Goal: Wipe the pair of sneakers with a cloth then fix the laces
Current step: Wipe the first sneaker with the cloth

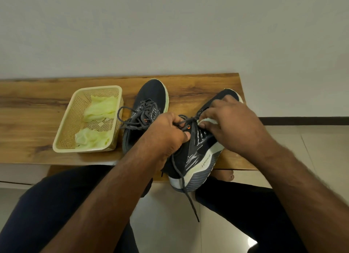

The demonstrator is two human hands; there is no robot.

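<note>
Lighting was soft, even, moderately bright; source not visible. Faint short shadows lay under the basket left of the gripped shoe. Glare showed on the shoe's glossy side panel below the grip and on a floor tile nearer the camera. Wide-angle bowing curved the bench edges; forearms at the frame bottom looked stretched, slightly soft.

You can read one marking only: "Active cell", in small dark letters with a tiny pulse-line sign before it, running along the pale midsole of the tilted sneaker near you. The other sneaker shows no lettering you could make out.
</note>
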